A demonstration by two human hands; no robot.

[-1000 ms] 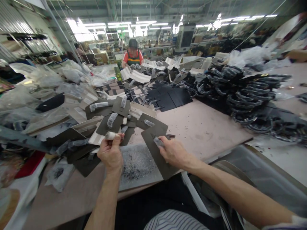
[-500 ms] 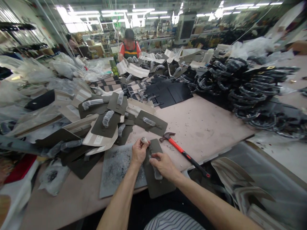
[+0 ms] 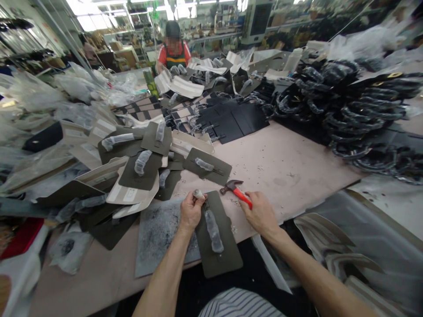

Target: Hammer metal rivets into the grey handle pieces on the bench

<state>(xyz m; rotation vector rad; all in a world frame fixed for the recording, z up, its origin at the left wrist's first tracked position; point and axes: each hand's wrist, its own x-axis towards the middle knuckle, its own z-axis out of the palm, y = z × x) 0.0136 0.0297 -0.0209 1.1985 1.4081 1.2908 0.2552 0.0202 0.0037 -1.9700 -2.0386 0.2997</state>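
Main change: right hand point(image 3: 261, 213) had let go of the panel's wrapped handle and gone to the hammer. Half a second earlier, its fingers were on that handle and the hammer lay free. Now its grip was closed on the hammer point(image 3: 241, 196), fingers round the red shaft; head lay just right of the panel's far end. Couldn't tell if the hammer had left the surface point(image 3: 280, 171) yet, since the hand and forearm hid the rest of it. Left hand point(image 3: 191, 213) hadn't moved much: grip closed on the white cylinder point(image 3: 198, 193), at the panel's far left corner. Whether its lower end touched the panel was hidden by fingers. Panel point(image 3: 229, 237) lay handle up, right of the gray slab point(image 3: 155, 233) and partly over its edge, near end sticking out past the surface toward the lap. Wrapped handle point(image 3: 214, 231) was fully exposed. Upshot: both hands now had tools, cylinder left, hammer right, and the right no longer steadied the panel. Small metal bits point(image 3: 260, 168) lay scattered beyond the hammer. A similar panel point(image 3: 207, 166) lay just beyond the slab, next to the pile point(image 3: 140, 171) on the left.
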